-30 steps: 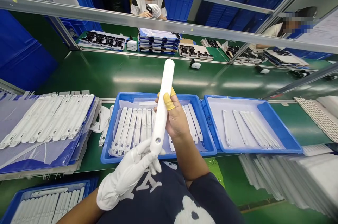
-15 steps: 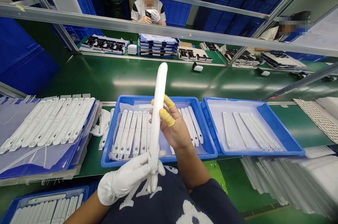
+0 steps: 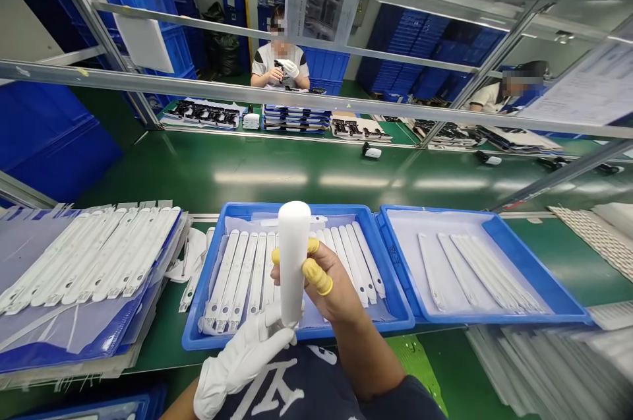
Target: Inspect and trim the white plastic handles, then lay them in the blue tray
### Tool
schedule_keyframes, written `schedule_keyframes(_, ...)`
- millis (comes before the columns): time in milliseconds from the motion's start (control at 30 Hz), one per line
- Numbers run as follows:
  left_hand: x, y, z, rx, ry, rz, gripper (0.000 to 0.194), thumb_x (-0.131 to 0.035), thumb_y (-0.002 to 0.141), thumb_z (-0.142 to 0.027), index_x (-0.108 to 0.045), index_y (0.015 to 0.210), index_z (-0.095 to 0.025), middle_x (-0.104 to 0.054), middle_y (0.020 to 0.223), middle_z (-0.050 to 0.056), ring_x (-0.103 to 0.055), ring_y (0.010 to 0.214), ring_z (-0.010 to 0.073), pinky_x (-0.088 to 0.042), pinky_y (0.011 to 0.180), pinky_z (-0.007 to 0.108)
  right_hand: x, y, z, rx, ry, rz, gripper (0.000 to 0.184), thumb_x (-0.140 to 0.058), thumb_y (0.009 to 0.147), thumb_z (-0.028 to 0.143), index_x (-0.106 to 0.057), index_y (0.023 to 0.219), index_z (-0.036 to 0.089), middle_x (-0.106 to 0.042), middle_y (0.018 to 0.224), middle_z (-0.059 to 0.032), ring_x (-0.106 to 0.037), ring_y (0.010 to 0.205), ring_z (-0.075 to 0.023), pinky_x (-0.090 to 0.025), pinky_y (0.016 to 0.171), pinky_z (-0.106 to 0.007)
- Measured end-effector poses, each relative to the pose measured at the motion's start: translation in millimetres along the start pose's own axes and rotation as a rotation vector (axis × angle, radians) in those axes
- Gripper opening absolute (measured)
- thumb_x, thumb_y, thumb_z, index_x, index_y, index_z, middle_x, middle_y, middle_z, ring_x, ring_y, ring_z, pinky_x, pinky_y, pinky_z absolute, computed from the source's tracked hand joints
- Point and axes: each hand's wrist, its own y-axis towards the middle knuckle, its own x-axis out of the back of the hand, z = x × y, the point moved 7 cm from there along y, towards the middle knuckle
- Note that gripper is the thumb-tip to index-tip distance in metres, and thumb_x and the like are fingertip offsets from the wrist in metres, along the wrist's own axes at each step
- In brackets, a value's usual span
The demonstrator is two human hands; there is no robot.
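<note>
A long white plastic strip [image 3: 293, 262] with a rounded end stands upright between my two hands, its smooth broad face towards me. My left hand [image 3: 250, 347], in a white glove, grips its lower end. Higher up, my right hand [image 3: 329, 278], with yellow finger cots on several fingers, pinches the strip from its right edge. Behind it lies a blue tray [image 3: 192, 334] with similar white strips [image 3: 235, 278] side by side on a pale liner. To its right, another blue tray [image 3: 499, 219] holds several strips [image 3: 484, 271].
At left, white strips [image 3: 93, 255] lie in a row on a stack of blue sheets [image 3: 103, 337]. Metal rails [image 3: 198, 87] cross above the green bench [image 3: 192, 169]. Beyond them a person [image 3: 280, 64] handles a black part, and another person [image 3: 499, 93] sits at right.
The strip has turned from a narrow edge-on view to its broad face, and its top end has tipped towards me. Both hands keep hold. My view has tilted up.
</note>
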Motion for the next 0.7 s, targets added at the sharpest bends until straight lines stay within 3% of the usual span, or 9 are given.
schedule_keyframes(100, -3.5, 4, -1, -0.017, 0.039, -0.015, 0.055, -0.068, 0.088, -0.050, -0.062, 0.135, -0.022, -0.070, 0.126, 0.011, -0.061, 0.120, 0.0309, -0.041, 0.115, 0.050, 2, 1, 0, -0.028, 0.007, -0.014, 0.041, -0.079, 0.078, 0.058, -0.066, 0.094, 0.022, -0.067, 0.084, 0.0009, -0.065, 0.067, -0.0113, -0.052, 0.067, -0.027)
schedule_keyframes(267, -10.5, 11, -3, 0.035, 0.179, -0.013, 0.062, -0.077, 0.080, -0.042, -0.060, 0.135, -0.019, -0.073, 0.115, 0.012, -0.064, 0.114, 0.0342, -0.044, 0.109, 0.057, 20, 8, -12, 0.013, -0.074, -0.114, 0.052, -0.056, 0.091, 0.068, -0.062, 0.119, 0.024, -0.058, 0.075, 0.0030, -0.049, 0.052, -0.0092, -0.043, 0.053, -0.025)
schedule_keyframes(367, -8.5, 20, 0, 0.025, 0.265, -0.087, 0.066, -0.076, 0.079, -0.042, -0.057, 0.138, -0.019, -0.066, 0.133, 0.014, -0.054, 0.132, 0.0359, -0.039, 0.115, 0.053, 49, 18, -30, 0.047, -0.480, -0.236, 0.055, -0.040, 0.098, 0.065, -0.051, 0.133, 0.024, -0.062, 0.088, -0.0010, -0.053, 0.060, -0.0125, -0.048, 0.058, -0.028)
schedule_keyframes(467, -6.5, 34, 11, -0.018, 0.501, -0.135, 0.073, -0.071, 0.084, -0.043, -0.048, 0.147, -0.015, -0.068, 0.126, 0.016, -0.059, 0.128, 0.0350, -0.046, 0.109, 0.050, 99, 25, -59, -0.148, -1.029, -0.389, 0.041, -0.037, 0.103, 0.050, -0.055, 0.126, 0.020, -0.065, 0.097, -0.0042, -0.060, 0.075, -0.0154, -0.054, 0.075, -0.033)
schedule_keyframes(533, -9.7, 46, 24, -0.041, 0.667, -0.091, 0.072, -0.064, 0.090, -0.039, -0.039, 0.153, -0.014, -0.073, 0.104, 0.011, -0.071, 0.102, 0.0304, -0.055, 0.094, 0.046, 134, 27, -78, -0.281, -1.164, -0.445, 0.035, -0.039, 0.105, 0.042, -0.061, 0.112, 0.016, -0.066, 0.097, -0.0061, -0.062, 0.083, -0.0175, -0.054, 0.081, -0.037)
schedule_keyframes(600, -14.2, 59, 38, -0.057, 0.759, -0.031, 0.070, -0.059, 0.093, -0.033, -0.034, 0.155, -0.014, -0.072, 0.088, 0.005, -0.072, 0.079, 0.0245, -0.058, 0.080, 0.041, 162, 24, -96, -0.418, -1.248, -0.458, 0.029, -0.051, 0.103, 0.039, -0.064, 0.112, 0.014, -0.067, 0.102, -0.0068, -0.065, 0.088, -0.0183, -0.056, 0.082, -0.039)
schedule_keyframes(633, -16.5, 65, 44, -0.070, 0.784, -0.006, 0.068, -0.059, 0.093, -0.030, -0.036, 0.155, -0.014, -0.072, 0.088, 0.004, -0.071, 0.076, 0.0235, -0.058, 0.079, 0.040, 173, 22, -104, -0.484, -1.289, -0.454, 0.029, -0.056, 0.101, 0.038, -0.064, 0.115, 0.014, -0.068, 0.106, -0.0071, -0.067, 0.090, -0.0188, -0.057, 0.082, -0.039)
schedule_keyframes(700, -21.1, 77, 51, -0.114, 0.837, 0.034, 0.061, -0.063, 0.091, -0.028, -0.046, 0.148, -0.016, -0.073, 0.103, 0.009, -0.072, 0.091, 0.0260, -0.058, 0.088, 0.043, 187, 17, -118, -0.587, -1.368, -0.437, 0.033, -0.062, 0.098, 0.037, -0.062, 0.123, 0.016, -0.067, 0.116, -0.0083, -0.068, 0.097, -0.0204, -0.059, 0.084, -0.041)
